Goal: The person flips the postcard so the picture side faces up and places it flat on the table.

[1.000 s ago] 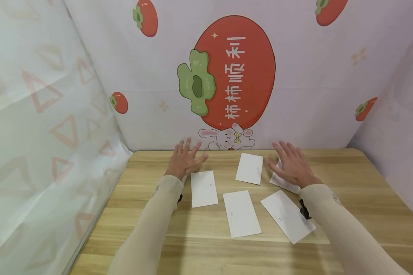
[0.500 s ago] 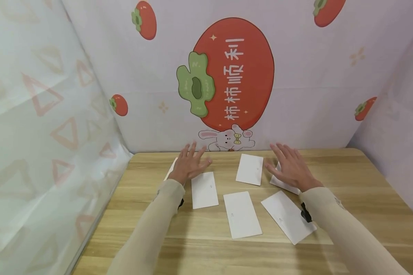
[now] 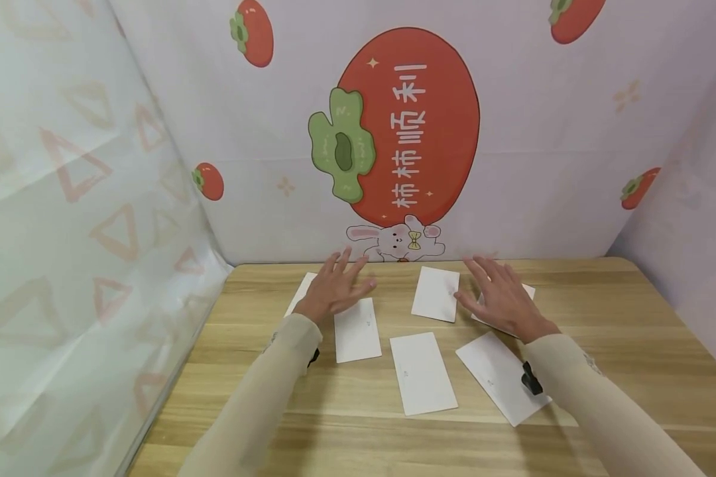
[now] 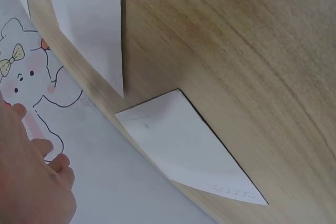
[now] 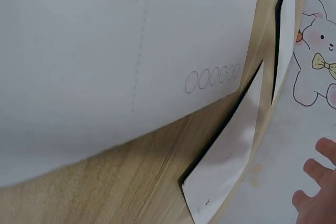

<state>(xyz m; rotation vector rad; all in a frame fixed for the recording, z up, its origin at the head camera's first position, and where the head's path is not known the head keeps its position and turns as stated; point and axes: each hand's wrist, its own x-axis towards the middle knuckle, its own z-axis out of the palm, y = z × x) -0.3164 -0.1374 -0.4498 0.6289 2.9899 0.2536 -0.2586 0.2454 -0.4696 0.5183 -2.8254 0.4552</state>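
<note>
While both hands reach over the table (image 3: pixel 644 338) with neither holding anything, the step in hand seems to be a reach or pause above the white cards, not a lift. Leftmost, a half-hidden slanted card (image 3: pixel 302 290) lies beside the left hand (image 3: pixel 333 290), whose grip is loose, fingers spread apart. Partly beneath that hand is a second card (image 3: pixel 358 336). Mid-table lie the near middle card (image 3: pixel 424 375) and, farther off, the far middle card (image 3: pixel 434 293). Next come the near right card (image 3: pixel 498 376), turned askew, and the right hand (image 3: pixel 504 297), its grip likewise relaxed, fingers apart; it mostly covers a sixth card (image 3: pixel 528 290). Whether either hand touches a card, I cannot tell.

All look thin, flat and rectangular, with faint small marks; the right wrist view shows a row of ovals and a dotted line on one. Taking one up would probably call for lowering a hand and working a fingertip under an edge.
</note>
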